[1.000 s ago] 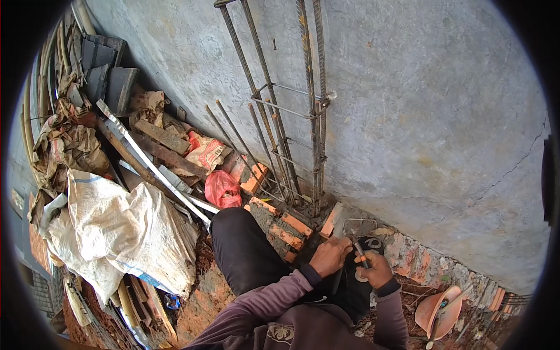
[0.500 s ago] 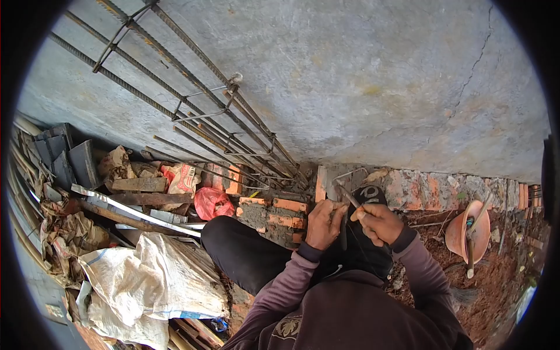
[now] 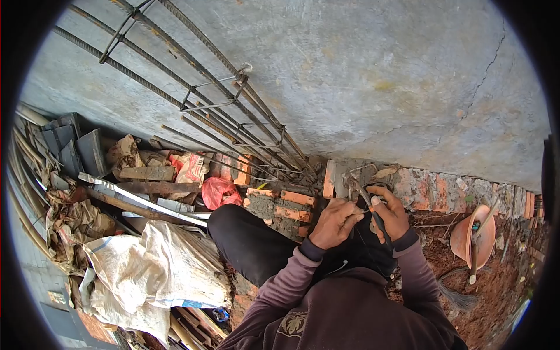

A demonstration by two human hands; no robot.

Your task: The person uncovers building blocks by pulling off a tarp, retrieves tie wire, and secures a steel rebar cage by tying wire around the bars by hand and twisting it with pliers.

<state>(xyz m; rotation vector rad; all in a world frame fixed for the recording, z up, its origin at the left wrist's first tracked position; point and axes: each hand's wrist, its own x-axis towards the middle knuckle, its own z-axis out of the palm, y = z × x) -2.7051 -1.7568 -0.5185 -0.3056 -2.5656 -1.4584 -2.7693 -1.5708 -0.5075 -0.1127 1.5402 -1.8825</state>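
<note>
Over my lap, my right hand (image 3: 391, 216) is wrapped round the dark handles of a pair of pincers (image 3: 376, 214), its thumb along the top. Their metal head points up and left toward the brickwork. Close beside it on the left, my left hand (image 3: 337, 221) is closed, thumb and fingers pressed together near the pincers' jaws. Whatever it pinches is too small to make out. A thin bent metal rod (image 3: 364, 168) shows just beyond the jaws, at the mortared bricks by the wall.
A tied rebar cage (image 3: 219, 87) leans along the grey wall (image 3: 373, 76). Left lie a white sack (image 3: 157, 262), a red plastic bag (image 3: 220, 192) and wood scraps. An orange bucket (image 3: 461, 242) with tools inside stands right, near a bundle of thin wire (image 3: 458, 291).
My right hand has changed its grip on the pincers, fingers now more spread and the handles turned lower right. My left hand stays close by. The whole view has shifted slightly.
</note>
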